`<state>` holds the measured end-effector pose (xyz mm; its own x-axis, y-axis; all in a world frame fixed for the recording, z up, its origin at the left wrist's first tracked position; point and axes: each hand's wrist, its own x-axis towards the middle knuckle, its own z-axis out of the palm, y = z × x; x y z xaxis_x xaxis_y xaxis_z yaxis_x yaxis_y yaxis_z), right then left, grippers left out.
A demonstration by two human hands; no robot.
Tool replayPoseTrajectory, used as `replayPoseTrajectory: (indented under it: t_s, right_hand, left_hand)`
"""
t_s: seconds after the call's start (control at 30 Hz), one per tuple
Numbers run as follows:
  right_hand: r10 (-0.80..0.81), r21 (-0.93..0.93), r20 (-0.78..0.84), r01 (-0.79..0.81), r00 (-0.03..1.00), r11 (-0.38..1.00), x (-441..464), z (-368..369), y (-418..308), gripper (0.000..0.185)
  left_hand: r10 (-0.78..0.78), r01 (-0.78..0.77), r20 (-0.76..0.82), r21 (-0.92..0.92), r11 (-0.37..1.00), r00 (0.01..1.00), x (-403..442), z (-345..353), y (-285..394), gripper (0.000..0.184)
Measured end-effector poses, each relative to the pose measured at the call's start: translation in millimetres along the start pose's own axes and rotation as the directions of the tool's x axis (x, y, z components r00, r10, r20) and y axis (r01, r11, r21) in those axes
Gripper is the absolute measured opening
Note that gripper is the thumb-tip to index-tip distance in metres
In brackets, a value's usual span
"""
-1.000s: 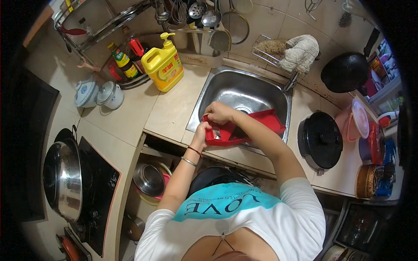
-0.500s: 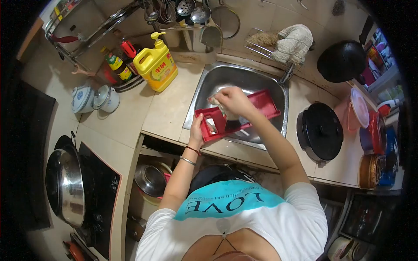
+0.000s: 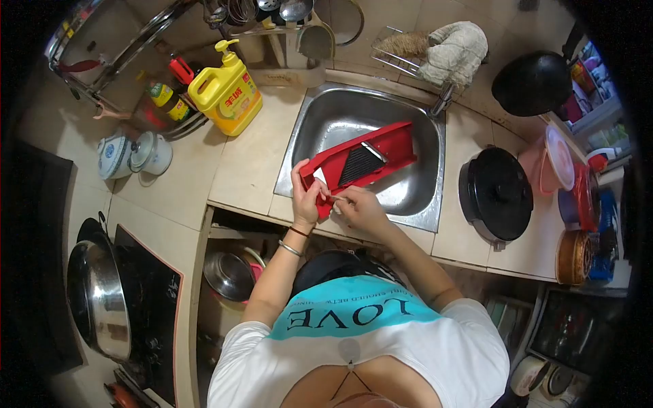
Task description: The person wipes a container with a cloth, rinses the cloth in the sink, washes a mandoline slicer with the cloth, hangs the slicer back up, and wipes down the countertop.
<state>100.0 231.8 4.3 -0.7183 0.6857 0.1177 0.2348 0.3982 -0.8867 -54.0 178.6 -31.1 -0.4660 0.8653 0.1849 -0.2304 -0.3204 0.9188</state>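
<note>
A red mandoline slicer [image 3: 326,162] with a dark ribbed plate and a metal blade lies tilted over the near left part of the steel sink [image 3: 427,204]. My left hand [image 3: 306,197] grips its left end, thumb on the near side. At the slicer's near edge, my right hand [image 3: 360,207] has its fingers pinched together, close to my left fingertips. A small piece of pale cloth seems to show under the right fingers, mostly hidden by them. The slicer's far right end reaches over the basin.
A yellow detergent jug [image 3: 228,92] stands left of the sink, and a black lidded pan [image 3: 500,194] sits to the right. The faucet [image 3: 442,100] rises at the back right corner, below a rack with a draped cloth [image 3: 454,53].
The slicer has turned over to show its ribbed plate and blade. My right hand has come down from above it to its near edge, beside my left hand.
</note>
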Motion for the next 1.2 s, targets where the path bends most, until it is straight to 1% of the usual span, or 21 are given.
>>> replayPoseTrajectory:
  t_s: [0.1,0.13,0.23,0.27,0.37,0.4,0.47,0.57,0.67,0.8,0.87,1.0,1.03,1.1,1.13,1.2]
  right_hand:
    - [-0.259,-0.192,0.063,0.266,0.964,0.945,-3.6,16.5,7.3,0.017]
    - [-0.209,-0.218,0.168,0.243,0.963,0.945,-9.1,17.2,-0.3,0.018]
    - [-0.277,-0.341,0.142,0.31,0.95,0.888,-13.7,31.7,-1.2,0.018]
    - [-0.264,-0.357,0.151,0.301,0.953,0.884,-14.0,32.6,-1.2,0.02]
    - [-0.265,-0.207,0.211,0.308,0.941,0.929,-10.2,26.4,9.5,0.024]
    - [-0.315,-0.2,0.208,0.356,0.926,0.913,-7.9,23.5,12.1,0.024]
    - [-0.412,-0.182,0.204,0.448,0.888,0.875,-5.7,20.0,15.3,0.025]
    - [-0.403,-0.344,0.199,0.448,0.894,0.825,-7.4,19.4,6.8,0.02]
    - [-0.379,-0.501,0.115,0.383,0.918,0.776,-10.3,24.5,8.3,0.017]
    - [-0.245,-0.59,-0.08,0.152,0.966,0.793,-8.7,22.9,12.3,0.013]
    - [-0.27,-0.597,-0.043,0.192,0.962,0.779,-7.7,27.8,20.2,0.012]
    - [-0.273,-0.56,0.058,0.258,0.96,0.788,-8.4,35.2,11.9,0.012]
    - [-0.266,-0.512,0.081,0.269,0.961,0.816,-9.5,37.2,9.0,0.013]
    - [-0.256,-0.41,0.13,0.287,0.958,0.866,-10.7,40.1,3.1,0.014]
    - [-0.236,-0.342,0.12,0.263,0.964,0.902,-9.2,39.5,-2.1,0.018]
    - [-0.093,-0.111,0.136,0.109,0.986,0.988,-1.5,37.9,2.8,0.02]
  left_hand:
    - [-0.001,-0.001,0.061,0.042,0.999,0.998,-4.4,1.7,-1.1,0.046]
    - [-0.02,0.017,0.065,0.039,0.999,0.998,-5.5,0.5,-3.5,0.047]
    - [-0.017,0.011,0.065,0.081,0.997,0.998,-6.6,-3.7,-6.1,0.048]
    - [-0.028,0.027,0.035,0.035,0.999,0.999,-6.2,-3.2,-7.6,0.047]
    - [0.001,-0.002,-0.016,-0.069,0.998,1.0,-8.0,-2.3,-7.5,0.046]
    - [0.041,-0.044,-0.047,-0.06,0.997,0.998,-7.9,-1.4,-7.3,0.047]
    - [0.041,-0.048,-0.071,-0.1,0.994,0.997,-8.3,-0.9,-6.8,0.046]
    - [0.022,-0.035,-0.092,-0.147,0.989,0.995,-8.7,-2.1,-6.4,0.046]
    - [0.013,-0.029,-0.097,-0.164,0.986,0.995,-8.4,-3.1,-5.7,0.046]
    - [0.034,-0.047,-0.098,-0.137,0.989,0.995,-10.3,-5.1,-5.8,0.044]
    - [0.028,-0.044,-0.112,-0.151,0.988,0.993,-9.1,-3.7,-6.7,0.043]
    - [-0.037,0.003,-0.139,-0.236,0.972,0.99,-6.3,-3.3,-5.5,0.041]
    - [-0.06,0.022,-0.138,-0.261,0.965,0.989,-5.7,-3.5,-4.7,0.041]
    - [-0.082,0.045,-0.139,-0.249,0.967,0.987,-5.1,-4.5,-6.0,0.039]
    - [-0.092,0.056,-0.14,-0.242,0.969,0.986,-4.5,-5.9,-7.0,0.038]
    - [-0.108,0.076,-0.111,-0.26,0.963,0.988,-4.4,-10.3,-9.0,0.038]
